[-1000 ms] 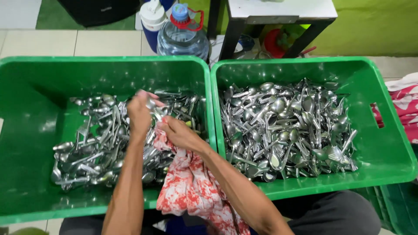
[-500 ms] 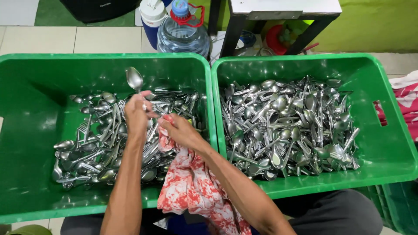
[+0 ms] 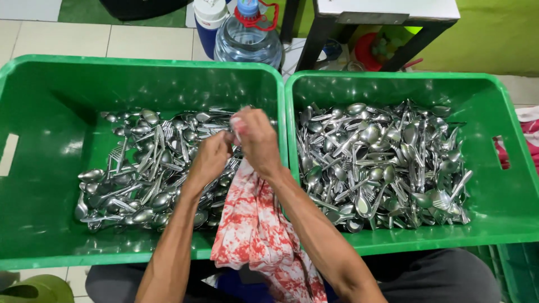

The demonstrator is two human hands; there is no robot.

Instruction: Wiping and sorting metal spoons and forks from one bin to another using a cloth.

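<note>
- I saw the left green crate (image 3: pixel 33 112) with its cutlery pile (image 3: pixel 140 168) directly under both hands
- The red-and-white cloth (image 3: pixel 258 235) hung towards me over the crate's near rim
- My right hand (image 3: pixel 255 137) pinched its top end
- My left hand (image 3: pixel 210 160) was curled shut just beside; contents hidden

Looks like a back-of-house dishwashing area of an eatery. Two green plastic crates (image 3: pixel 281 101) sit on a tiled floor (image 3: pixel 140 39), each holding bulk piles of metal spoons and forks (image 3: pixel 382 163). A large water jug (image 3: pixel 249 39) stands behind.
</note>
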